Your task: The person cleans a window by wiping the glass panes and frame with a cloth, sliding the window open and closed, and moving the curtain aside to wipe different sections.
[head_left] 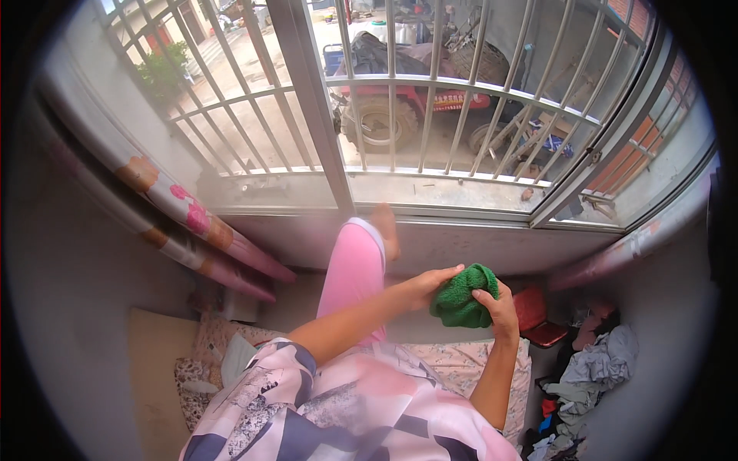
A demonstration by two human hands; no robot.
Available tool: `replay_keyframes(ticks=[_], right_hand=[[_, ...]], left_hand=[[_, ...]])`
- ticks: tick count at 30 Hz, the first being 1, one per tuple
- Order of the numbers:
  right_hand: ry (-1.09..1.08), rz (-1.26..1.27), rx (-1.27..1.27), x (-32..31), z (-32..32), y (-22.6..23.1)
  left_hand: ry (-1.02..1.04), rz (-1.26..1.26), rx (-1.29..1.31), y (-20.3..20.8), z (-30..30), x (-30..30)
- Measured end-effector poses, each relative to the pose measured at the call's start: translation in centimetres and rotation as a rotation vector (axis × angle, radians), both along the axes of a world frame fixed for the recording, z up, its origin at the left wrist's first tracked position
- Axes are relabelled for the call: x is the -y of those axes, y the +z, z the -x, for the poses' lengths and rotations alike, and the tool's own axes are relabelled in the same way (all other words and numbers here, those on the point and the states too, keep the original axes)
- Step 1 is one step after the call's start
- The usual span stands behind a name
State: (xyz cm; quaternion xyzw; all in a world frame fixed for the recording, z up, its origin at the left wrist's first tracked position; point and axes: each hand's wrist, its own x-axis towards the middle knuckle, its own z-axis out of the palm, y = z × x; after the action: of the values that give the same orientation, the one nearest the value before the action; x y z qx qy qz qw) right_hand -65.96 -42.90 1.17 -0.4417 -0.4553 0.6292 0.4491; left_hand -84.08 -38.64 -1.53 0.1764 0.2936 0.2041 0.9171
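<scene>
A bunched green cloth (467,296), fluffy like a towel, is held up between my two hands in front of my body. My left hand (432,286) grips its left edge, with the fingers partly behind the folds. On the right side, my right hand (498,309) is closed round the cloth, its thumb pressed on the front. Both forearms reach over my pink trouser leg and the floral bedding. My bare foot (387,232) rests up by the window ledge.
Ahead is a sliding window (323,115) with metal bars; a red tractor (415,104) stands outside. Floral curtains (196,211) hang at both sides. Below lies patterned bedding (469,357). A red chair (538,315) and heaped clothes (600,361) are at the right.
</scene>
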Motion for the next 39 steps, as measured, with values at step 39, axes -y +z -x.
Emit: replay_keyframes(ticks=[39], right_hand=[[-0.641,-1.881,0.943,-34.0,14.2,31.5]], left_hand=[[1.812,-1.738,-1.766,25.3,18.2,-21.1]])
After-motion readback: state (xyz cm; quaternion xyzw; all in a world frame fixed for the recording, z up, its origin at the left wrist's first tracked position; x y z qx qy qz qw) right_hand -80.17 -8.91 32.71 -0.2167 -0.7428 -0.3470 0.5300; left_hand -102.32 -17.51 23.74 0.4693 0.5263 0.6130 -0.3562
